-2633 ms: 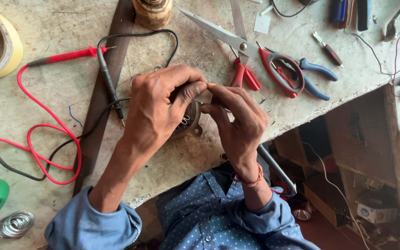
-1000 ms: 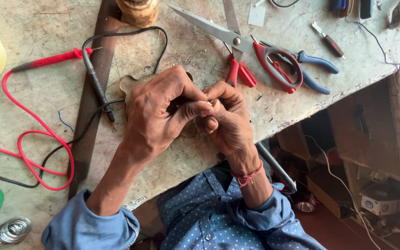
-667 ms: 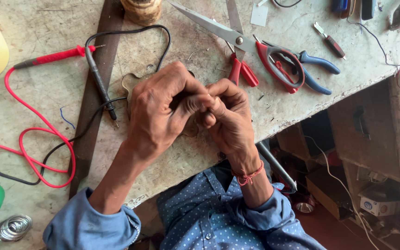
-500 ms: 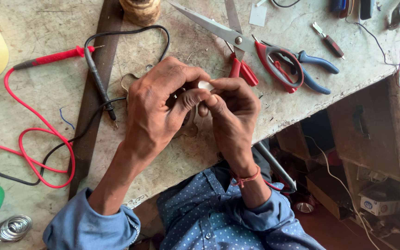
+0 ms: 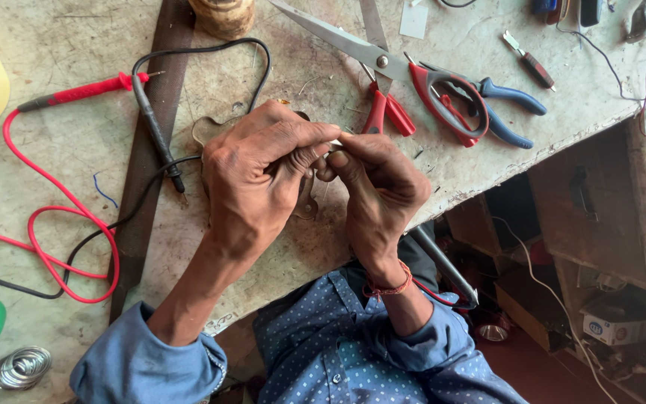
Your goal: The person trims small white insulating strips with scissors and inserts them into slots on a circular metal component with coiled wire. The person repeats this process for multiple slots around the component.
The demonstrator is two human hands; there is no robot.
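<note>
Since half a second earlier, little has been shifted: both hands are kept together above the worn workbench (image 5: 54,97), fingertips meeting slightly higher. A small pale piece (image 5: 336,141), too small to be named, is pinched between the thumb and forefinger of the left hand (image 5: 259,179) and touched by the fingertips of the right hand (image 5: 379,198), which are pressed together on it. Its long axis cannot be told. It is held directly between the two hands, equally near to each, above a flat metal part (image 5: 304,202) that is mostly hidden beneath them. Scissors (image 5: 371,52) and blue-handled pliers (image 5: 506,108) lie just beyond, the black probe (image 5: 155,127) and red probe (image 5: 76,91) to the left. Open room is left only toward the bench edge near the body.
</note>
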